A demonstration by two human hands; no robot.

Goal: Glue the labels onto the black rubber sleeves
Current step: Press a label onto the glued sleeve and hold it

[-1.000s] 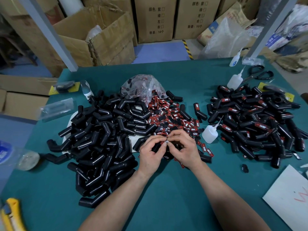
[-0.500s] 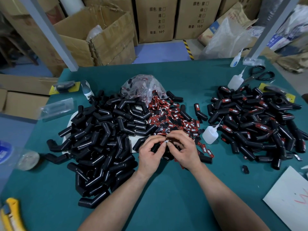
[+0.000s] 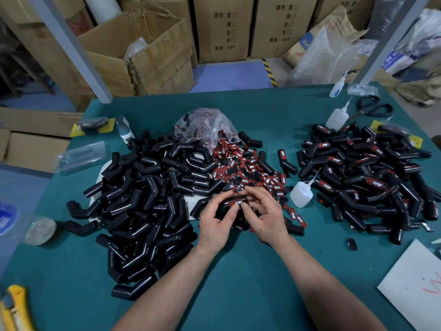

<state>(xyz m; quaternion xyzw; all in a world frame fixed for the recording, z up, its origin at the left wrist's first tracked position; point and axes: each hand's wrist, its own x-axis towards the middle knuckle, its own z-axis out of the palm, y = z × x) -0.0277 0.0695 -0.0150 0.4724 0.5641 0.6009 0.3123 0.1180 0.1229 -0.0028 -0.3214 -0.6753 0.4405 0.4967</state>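
Item 1, sleeve in work: one black rubber sleeve (image 3: 223,208), held just above the desk (image 3: 238,295) at centre, near the loose labels. Your left hand (image 3: 213,223) gripped it from the left, fingers (image 3: 223,195) curled over its far side and thumb under the label.

Item 2, label (image 3: 235,203): red and black, reading TAPER, lying on the upper face of the held sleeve. Your right hand (image 3: 268,216) pinched its right end with thumb and forefinger; the other fingers of that hand were loosely spread over the sleeve.

Item 3, unlabelled sleeves (image 3: 143,199): a large black heap, left of your hands, reaching from the near left to the middle of the desk.

Item 4, labelled sleeves (image 3: 365,177): a second heap on the right, many showing red labels.

Item 5, loose labels (image 3: 245,168): a red and black spill just beyond your hands, running out of a clear plastic bag (image 3: 202,125) at its far end.

Item 6, glue bottle (image 3: 301,192): translucent, thin nozzle, between the spill and the right heap, just right of your right hand. A second bottle (image 3: 336,117) stood at the far edge of the right heap.

Item 7, sundries: scissors (image 3: 372,108) far right; a yellow knife (image 3: 14,309) at the near left corner; a white sheet (image 3: 415,285) with red marks at the near right.
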